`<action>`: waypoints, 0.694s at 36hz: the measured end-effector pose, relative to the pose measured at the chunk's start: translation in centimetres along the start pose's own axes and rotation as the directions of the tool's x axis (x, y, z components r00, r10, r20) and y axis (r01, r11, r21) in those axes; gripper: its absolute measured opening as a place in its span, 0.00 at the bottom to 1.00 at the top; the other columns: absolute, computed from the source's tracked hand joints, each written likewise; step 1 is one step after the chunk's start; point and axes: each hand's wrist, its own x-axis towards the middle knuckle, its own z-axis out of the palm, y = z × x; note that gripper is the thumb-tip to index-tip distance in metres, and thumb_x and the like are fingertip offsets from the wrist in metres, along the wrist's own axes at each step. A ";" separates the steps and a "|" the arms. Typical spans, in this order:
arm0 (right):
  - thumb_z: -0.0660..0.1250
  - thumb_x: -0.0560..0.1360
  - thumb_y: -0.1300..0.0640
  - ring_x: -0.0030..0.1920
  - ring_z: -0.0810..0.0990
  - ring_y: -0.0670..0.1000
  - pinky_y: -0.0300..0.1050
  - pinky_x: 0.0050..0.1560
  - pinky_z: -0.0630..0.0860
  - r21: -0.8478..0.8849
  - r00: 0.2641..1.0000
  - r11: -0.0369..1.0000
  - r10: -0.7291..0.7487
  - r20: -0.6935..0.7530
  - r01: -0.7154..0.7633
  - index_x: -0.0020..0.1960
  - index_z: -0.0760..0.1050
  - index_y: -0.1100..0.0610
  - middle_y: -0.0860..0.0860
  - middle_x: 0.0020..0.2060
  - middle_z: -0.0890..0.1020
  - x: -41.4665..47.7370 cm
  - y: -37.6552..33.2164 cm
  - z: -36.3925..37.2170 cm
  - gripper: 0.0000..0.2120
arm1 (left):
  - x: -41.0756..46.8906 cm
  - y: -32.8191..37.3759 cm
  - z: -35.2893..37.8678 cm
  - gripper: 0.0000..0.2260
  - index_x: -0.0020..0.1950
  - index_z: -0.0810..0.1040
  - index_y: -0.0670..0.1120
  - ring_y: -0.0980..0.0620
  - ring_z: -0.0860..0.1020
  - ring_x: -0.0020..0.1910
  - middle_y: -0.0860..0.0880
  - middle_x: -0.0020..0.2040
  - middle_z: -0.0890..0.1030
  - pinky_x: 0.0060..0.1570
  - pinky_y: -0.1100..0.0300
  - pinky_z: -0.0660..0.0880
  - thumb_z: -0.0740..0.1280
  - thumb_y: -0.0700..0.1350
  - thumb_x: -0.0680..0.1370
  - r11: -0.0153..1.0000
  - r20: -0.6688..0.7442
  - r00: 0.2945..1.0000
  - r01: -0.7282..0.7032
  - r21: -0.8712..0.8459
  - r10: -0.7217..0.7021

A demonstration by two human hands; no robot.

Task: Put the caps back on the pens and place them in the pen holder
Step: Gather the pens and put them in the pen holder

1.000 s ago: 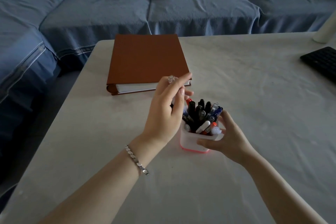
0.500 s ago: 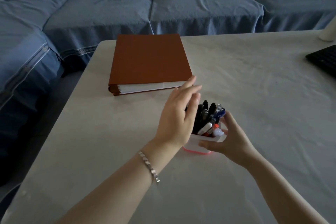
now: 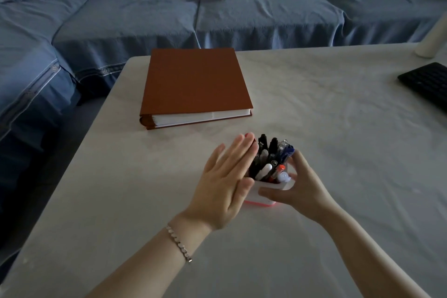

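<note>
Between the flat, open left hand (image 3: pixel 222 184) and the gripping right hand (image 3: pixel 303 189) stands the pen holder (image 3: pixel 269 186).

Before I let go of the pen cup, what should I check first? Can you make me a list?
1. Pens all inside the pen holder: ok, none lies loose on the table in view.
2. Caps on every pen: cannot tell. The tops that show look capped, but the left grip hides some.
3. Pen holder upright on the table: ok.
4. Right grip holds the pen holder: ok, its fingers curl round the right side.
5. Left grip empty: ok, it is flat, with straight fingers against the left side of the pens.
</note>
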 end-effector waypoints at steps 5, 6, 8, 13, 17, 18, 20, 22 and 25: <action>0.79 0.53 0.50 0.65 0.70 0.44 0.41 0.61 0.69 -0.014 1.000 1.000 0.005 0.009 -0.005 0.66 0.64 0.46 0.45 0.63 0.73 0.0 0.0 0.0 0.44 | 2.7 0.6 -0.7 0.24 0.71 0.63 0.47 0.61 0.52 0.73 0.57 0.72 0.60 0.73 0.57 0.48 0.43 0.56 0.80 0.980 0.051 0.983 0.180 -0.083 -0.176; 0.78 0.53 0.49 0.65 0.70 0.44 0.40 0.61 0.69 -0.018 1.000 1.000 0.011 0.010 -0.011 0.65 0.64 0.46 0.45 0.63 0.73 -0.1 -0.1 0.0 0.44 | 3.3 0.9 -1.0 0.23 0.71 0.64 0.48 0.65 0.54 0.72 0.58 0.71 0.61 0.73 0.59 0.49 0.45 0.55 0.80 0.956 0.073 0.973 0.230 -0.180 -0.220; 0.78 0.54 0.49 0.64 0.71 0.43 0.40 0.62 0.68 -0.025 1.000 0.999 0.025 0.015 -0.024 0.66 0.64 0.45 0.43 0.63 0.73 -0.2 -0.2 0.0 0.43 | 4.0 1.0 -1.5 0.19 0.71 0.64 0.48 0.72 0.60 0.67 0.63 0.68 0.64 0.69 0.68 0.55 0.50 0.50 0.81 0.842 0.094 0.941 0.334 -0.423 -0.326; 0.78 0.61 0.57 0.54 0.73 0.34 0.28 0.51 0.70 -0.051 0.999 0.998 0.042 -0.028 -0.043 0.65 0.56 0.38 0.30 0.58 0.67 -1.2 -0.6 0.2 0.43 | 2.5 -0.9 -1.6 0.23 0.73 0.57 0.48 0.60 0.65 0.68 0.53 0.72 0.64 0.58 0.75 0.67 0.57 0.37 0.79 0.453 0.278 0.784 0.566 -0.689 -0.555; 0.78 0.61 0.56 0.43 0.80 0.39 0.33 0.42 0.76 -0.046 0.993 0.994 0.101 -0.062 -0.103 0.59 0.61 0.36 0.32 0.52 0.73 -2.0 -0.8 0.2 0.36 | 0.2 -1.8 -0.5 0.34 0.73 0.56 0.50 0.58 0.68 0.66 0.54 0.72 0.64 0.64 0.56 0.69 0.69 0.38 0.72 0.455 0.496 0.713 0.700 -0.551 -0.496; 0.78 0.61 0.57 0.43 0.81 0.40 0.35 0.42 0.78 -0.033 0.992 0.993 0.111 -0.059 -0.113 0.58 0.64 0.37 0.35 0.50 0.76 -2.0 -0.8 0.1 0.34 | -0.1 -1.8 -0.3 0.34 0.73 0.58 0.51 0.58 0.69 0.65 0.55 0.71 0.66 0.61 0.57 0.72 0.71 0.39 0.71 0.471 0.509 0.712 0.702 -0.533 -0.485; 0.78 0.60 0.60 0.42 0.81 0.38 0.32 0.40 0.78 -0.016 0.994 0.995 0.098 -0.053 -0.098 0.53 0.66 0.35 0.37 0.47 0.79 -1.8 -1.0 -0.1 0.32 | -0.2 -1.5 0.0 0.30 0.69 0.65 0.53 0.60 0.72 0.63 0.57 0.65 0.73 0.52 0.65 0.75 0.72 0.40 0.71 0.479 0.490 0.722 0.691 -0.541 -0.489; 0.78 0.60 0.61 0.45 0.81 0.39 0.30 0.40 0.77 -0.032 0.996 0.996 0.082 -0.043 -0.083 0.49 0.66 0.32 0.39 0.47 0.80 -1.4 -1.3 -0.1 0.33 | 0.0 -1.3 0.0 0.26 0.67 0.69 0.53 0.64 0.74 0.59 0.59 0.60 0.76 0.47 0.72 0.74 0.71 0.39 0.72 0.480 0.461 0.735 0.675 -0.561 -0.496; 0.79 0.60 0.59 0.51 0.81 0.47 0.37 0.48 0.79 -0.070 0.996 0.994 0.080 -0.030 -0.082 0.48 0.67 0.30 0.48 0.52 0.81 -0.1 -1.6 -0.1 0.32 | 0.7 -1.8 0.1 0.26 0.67 0.69 0.49 0.61 0.75 0.57 0.58 0.60 0.76 0.45 0.76 0.72 0.69 0.35 0.72 0.474 0.442 0.746 0.661 -0.582 -0.498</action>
